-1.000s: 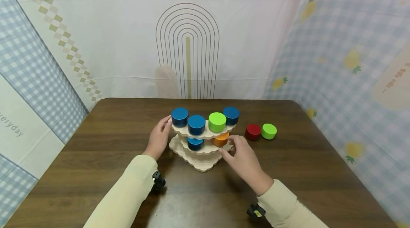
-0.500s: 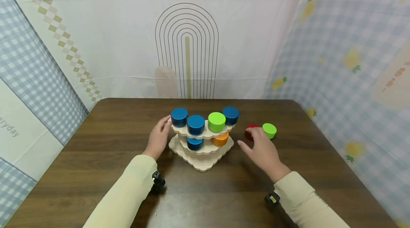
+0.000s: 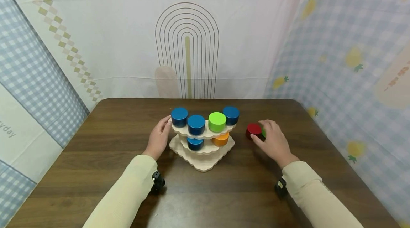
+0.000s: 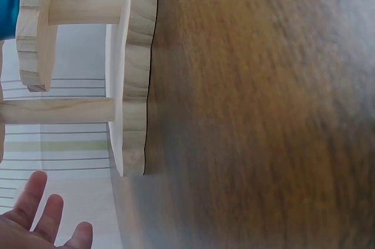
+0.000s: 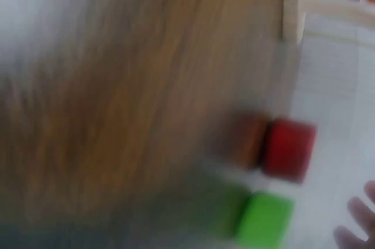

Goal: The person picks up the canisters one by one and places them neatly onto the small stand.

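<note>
A pale wooden tiered stand point(image 3: 201, 160) with scalloped edges stands mid-table. Its top tier bears blue cylinders point(image 3: 196, 124) and a green cylinder point(image 3: 217, 122); the tier below holds another blue cylinder point(image 3: 195, 144) and an orange cylinder point(image 3: 221, 139). My left hand point(image 3: 157, 138) pinches the top tier's left edge, though that contact is hard to see; its other fingers point(image 4: 50, 217) spread loosely in the left wrist view. My right hand point(image 3: 274, 143) hovers with spread fingers beside a red cylinder point(image 3: 253, 130), partly hiding a loose green cylinder point(image 5: 265, 221). Nothing is in its grasp.
The brown wooden table point(image 3: 205, 203) lies under everything. A printed cloth point(image 3: 128, 42) hangs behind its far edge, and checked cloth point(image 3: 346, 78) hangs on the right.
My right hand has moved from beside the stand's orange cylinder to the right, past the red cylinder, to the loose green one. The left hand has stayed in place.
</note>
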`<state>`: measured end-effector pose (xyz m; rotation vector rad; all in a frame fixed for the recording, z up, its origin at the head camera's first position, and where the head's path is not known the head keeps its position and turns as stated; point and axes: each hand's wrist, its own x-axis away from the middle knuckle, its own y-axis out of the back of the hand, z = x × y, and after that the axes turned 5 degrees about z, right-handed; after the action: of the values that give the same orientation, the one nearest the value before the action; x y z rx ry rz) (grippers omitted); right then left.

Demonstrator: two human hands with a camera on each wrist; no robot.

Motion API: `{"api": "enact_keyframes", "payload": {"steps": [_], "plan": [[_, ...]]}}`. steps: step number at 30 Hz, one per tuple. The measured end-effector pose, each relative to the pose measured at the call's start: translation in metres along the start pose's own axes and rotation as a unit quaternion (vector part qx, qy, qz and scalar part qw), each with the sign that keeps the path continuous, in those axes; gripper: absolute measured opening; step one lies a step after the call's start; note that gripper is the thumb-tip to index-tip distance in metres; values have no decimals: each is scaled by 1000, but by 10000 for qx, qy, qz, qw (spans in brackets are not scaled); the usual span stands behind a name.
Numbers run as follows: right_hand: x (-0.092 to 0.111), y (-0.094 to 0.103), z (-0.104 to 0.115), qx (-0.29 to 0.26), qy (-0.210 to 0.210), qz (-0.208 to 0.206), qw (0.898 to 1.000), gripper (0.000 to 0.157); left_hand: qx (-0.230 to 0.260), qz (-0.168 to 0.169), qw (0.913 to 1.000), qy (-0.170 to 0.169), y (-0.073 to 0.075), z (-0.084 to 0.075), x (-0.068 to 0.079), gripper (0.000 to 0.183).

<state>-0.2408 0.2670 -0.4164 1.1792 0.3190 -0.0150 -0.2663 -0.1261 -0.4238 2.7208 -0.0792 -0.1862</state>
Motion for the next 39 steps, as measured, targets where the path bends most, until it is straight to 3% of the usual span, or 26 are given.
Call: {"api": "enact_keyframes", "payload": {"steps": [14,24,39], "plan": [[-10,-3,-48,-317,-712,61,9969,71,46,-22,10000,-41,0,0,0,47],[-15,-9,-61,-676,-1206,383,9897,85,79,-42,10000,-20,0,0,0,46],[-21,-17,-74,-1212,-1753,815,9736,91,105,-76,9999,-31,-1,-1,0,45]]}}
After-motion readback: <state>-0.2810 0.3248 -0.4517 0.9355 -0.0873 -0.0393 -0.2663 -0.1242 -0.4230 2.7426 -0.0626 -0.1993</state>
